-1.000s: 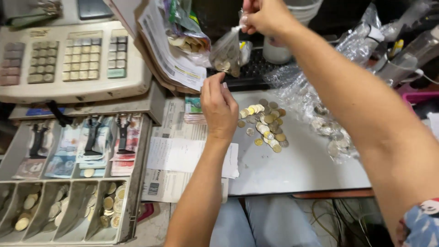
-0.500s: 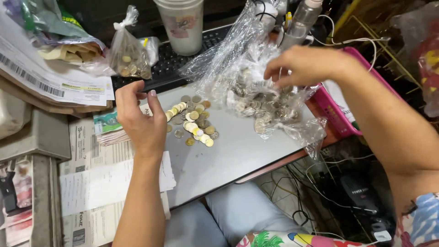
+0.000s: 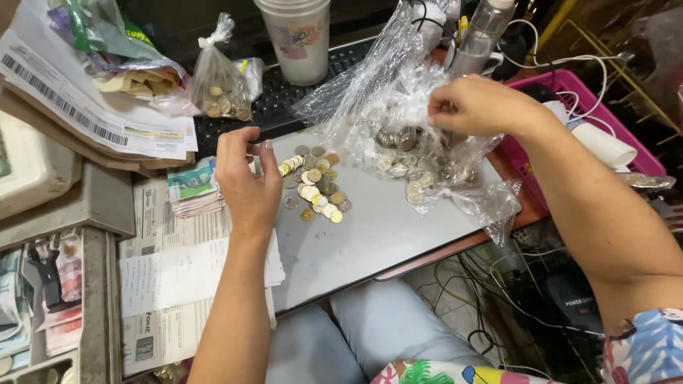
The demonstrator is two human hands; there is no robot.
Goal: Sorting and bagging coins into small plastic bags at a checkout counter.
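My left hand (image 3: 245,181) hovers over the grey board (image 3: 370,235) on my lap, fingers curled and pinched together beside a loose heap of silver and gold coins (image 3: 316,185); whether it holds a coin is hidden. My right hand (image 3: 480,107) pinches the crumpled clear plastic bags (image 3: 398,107) that lie over more coins (image 3: 409,160) at the board's far right. A small knotted bag of coins (image 3: 220,85) rests on the black keyboard (image 3: 284,99) behind.
A plastic cup (image 3: 295,35) stands on the keyboard. Paper slips and banknotes (image 3: 192,188) lie left of the board, beside a cash drawer (image 3: 43,299). A pink basket (image 3: 590,121) with cables sits at right. Tangled cords hang below the board.
The view swung right, away from the cash register. My right hand came down from the small knotted bag to the crumpled plastic bags on the right. The left hand stays by the coin heap.
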